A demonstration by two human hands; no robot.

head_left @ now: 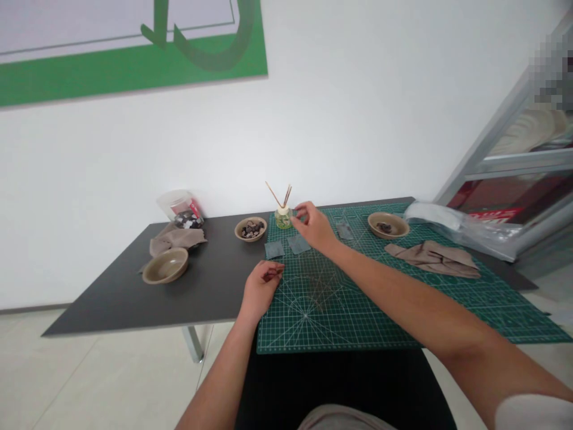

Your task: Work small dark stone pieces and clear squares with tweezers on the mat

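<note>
My right hand (315,228) reaches to the back of the green cutting mat (286,331). Its thumb and forefinger are curved and apart at the right side of a small glass reed diffuser (283,218), which stands upright with thin sticks in it. Whether the fingertips touch the glass, I cannot tell. Near the mat's left edge rests my left hand (261,289), fingers curled together; anything inside them is hidden. Between the hands and the diffuser lie two flat grey-green mesh pouches, a left pouch (274,249) and a right pouch (298,243).
Another flat pouch (344,230) lies right of my right hand. Bowls with dark pieces stand left (250,229) and right (388,226). At far left are a bowl (165,266), brown cloth (172,239) and tipped plastic tub (181,208); at right, cloth (436,258) and clear plastic (465,224).
</note>
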